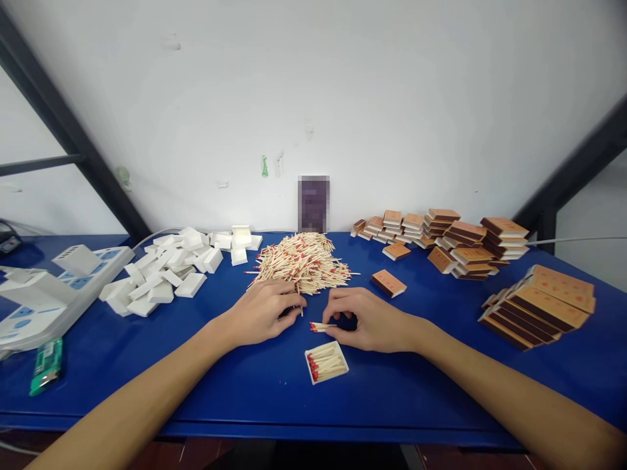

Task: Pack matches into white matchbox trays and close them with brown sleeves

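Note:
My right hand (360, 320) pinches a few red-tipped matches (319, 327) between thumb and fingers, their heads pointing left. Just below it, a small white matchbox tray (345, 356) lies on the table, partly filled with matches lined up with red heads to the left. My left hand (267, 310) is at the front edge of a big heap of loose matches (301, 258). Its thumb and fingers are closed, and a match end (302, 313) shows at the fingertips; how many it holds is hidden.
White empty matchbox trays (166, 267) are piled at the left, near a power strip (73, 294) and a green lighter (48, 365). Brown closed matchboxes (465, 251) are stacked at the right, one box (388, 283) lying alone. A blurred dark rectangle (314, 203) stands against the wall.

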The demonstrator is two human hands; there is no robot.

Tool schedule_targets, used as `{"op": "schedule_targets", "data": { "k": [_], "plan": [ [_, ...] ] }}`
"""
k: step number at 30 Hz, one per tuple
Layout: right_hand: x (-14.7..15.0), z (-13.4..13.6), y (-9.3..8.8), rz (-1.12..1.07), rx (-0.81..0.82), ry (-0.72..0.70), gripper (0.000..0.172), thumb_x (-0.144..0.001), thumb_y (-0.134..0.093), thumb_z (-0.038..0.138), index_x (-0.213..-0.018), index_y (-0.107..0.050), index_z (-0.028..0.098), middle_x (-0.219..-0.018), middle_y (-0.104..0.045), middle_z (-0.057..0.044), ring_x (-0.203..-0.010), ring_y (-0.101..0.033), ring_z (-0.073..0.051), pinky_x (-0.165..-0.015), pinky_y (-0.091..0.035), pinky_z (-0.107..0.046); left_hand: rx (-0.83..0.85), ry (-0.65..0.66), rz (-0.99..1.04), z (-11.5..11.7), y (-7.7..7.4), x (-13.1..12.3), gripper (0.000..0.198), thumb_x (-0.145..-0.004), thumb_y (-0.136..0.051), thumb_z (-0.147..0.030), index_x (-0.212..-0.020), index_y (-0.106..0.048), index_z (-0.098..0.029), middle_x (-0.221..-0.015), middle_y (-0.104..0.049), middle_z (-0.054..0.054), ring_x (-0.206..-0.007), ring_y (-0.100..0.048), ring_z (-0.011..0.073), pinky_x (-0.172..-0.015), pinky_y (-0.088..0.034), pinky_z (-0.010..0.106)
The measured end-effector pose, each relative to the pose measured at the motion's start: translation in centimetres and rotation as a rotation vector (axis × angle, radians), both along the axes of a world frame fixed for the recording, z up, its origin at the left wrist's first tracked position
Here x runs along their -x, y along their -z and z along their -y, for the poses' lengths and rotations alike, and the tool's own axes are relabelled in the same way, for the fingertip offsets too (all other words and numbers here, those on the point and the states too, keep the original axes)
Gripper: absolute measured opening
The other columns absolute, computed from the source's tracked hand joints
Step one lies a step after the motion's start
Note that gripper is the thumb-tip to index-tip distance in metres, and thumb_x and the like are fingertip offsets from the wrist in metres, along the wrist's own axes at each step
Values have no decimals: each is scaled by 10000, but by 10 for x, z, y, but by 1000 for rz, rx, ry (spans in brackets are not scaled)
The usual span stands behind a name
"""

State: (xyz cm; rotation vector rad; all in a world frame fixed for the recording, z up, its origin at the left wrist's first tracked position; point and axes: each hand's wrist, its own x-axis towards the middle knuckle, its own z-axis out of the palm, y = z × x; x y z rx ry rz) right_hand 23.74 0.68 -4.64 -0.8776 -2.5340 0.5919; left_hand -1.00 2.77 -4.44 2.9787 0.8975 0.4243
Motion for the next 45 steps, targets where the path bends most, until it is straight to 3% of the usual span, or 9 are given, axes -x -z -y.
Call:
{"op": "schedule_targets", "data": {
  "k": [6, 12, 20, 25, 29, 33, 36, 40, 45],
  "plan": [
    [2, 1, -1, 11, 9, -7, 83, -843, -625, 209, -878, -699, 197, -770, -578, 1, -658, -524, -110, -621, -406, -245, 7, -23, -13, 1, -2, 0, 214, -957, -475, -253, -1059, -657, -210, -862, -633, 24, -800, -599, 160, -726, -426, 284],
    [2, 4, -3, -6, 39, -26, 82, -834, -639, 219, -883, -699, 194, -777, -582, 1, -659, -526, -109, -620, -406, -241, -10, -46, 2, 2, -7, 1, 308, -844, -499, -143, -1123, -618, -195, -893, -651, 29, -783, -597, 167, -730, -444, 296],
    [4, -4, 5, -72, 8, 65, 149, -922, -538, 227, -940, -681, 186, -696, -579, 9, -638, -514, -121, -622, -397, -247, -90, -49, -38, -4, -7, 7, 148, -860, -505, -168, -927, -635, -180, -845, -637, 25, -777, -597, 168, -714, -435, 288],
    [12, -8, 8, 1, -38, 50, 280, -964, -459, 219, -1179, -637, 237, -914, -676, -34, -841, -602, -172, -757, -435, -290, -97, -60, -74, -7, -6, 8, 168, -890, -511, -178, -971, -657, -193, -867, -634, 23, -802, -605, 173, -715, -433, 291],
    [17, -14, 6, 86, -81, 21, 313, -962, -436, 196, -1197, -633, 256, -1061, -679, -50, -936, -617, -192, -793, -433, -309, -82, -47, -93, -8, -7, 10, 165, -912, -515, -177, -977, -664, -200, -879, -630, 21, -800, -601, 164, -717, -434, 287],
    [19, -19, 0, 107, -56, 18, 227, -917, -510, 192, -1073, -671, 226, -802, -673, -7, -739, -593, -151, -685, -405, -263, -82, -2, -109, -6, -8, 10, 184, -954, -489, -195, -984, -670, -197, -865, -625, 24, -800, -599, 160, -720, -433, 282],
    [20, -20, -5, 125, -13, 55, 171, -873, -559, 183, -985, -683, 216, -572, -552, 53, -537, -488, -105, -587, -353, -235, -74, 32, -89, -3, -6, 7, 204, -975, -470, -215, -1002, -672, -200, -864, -632, 23, -792, -605, 153, -704, -426, 269],
    [17, -19, -2, 85, 13, 81, 156, -842, -558, 150, -937, -676, 187, -515, -492, 71, -470, -438, -83, -539, -328, -220, -90, 40, -29, -1, -3, 3, 200, -973, -481, -251, -1061, -654, -202, -873, -655, 20, -774, -611, 154, -704, -410, 274],
    [9, -20, 6, 27, -45, 84, 131, -853, -544, 153, -885, -669, 176, -583, -527, 43, -521, -467, -93, -551, -342, -222, -88, -36, 19, 1, -9, 5, 154, -882, -582, -246, -999, -672, -199, -838, -682, 8, -740, -608, 158, -845, -382, 350]
  ]
}}
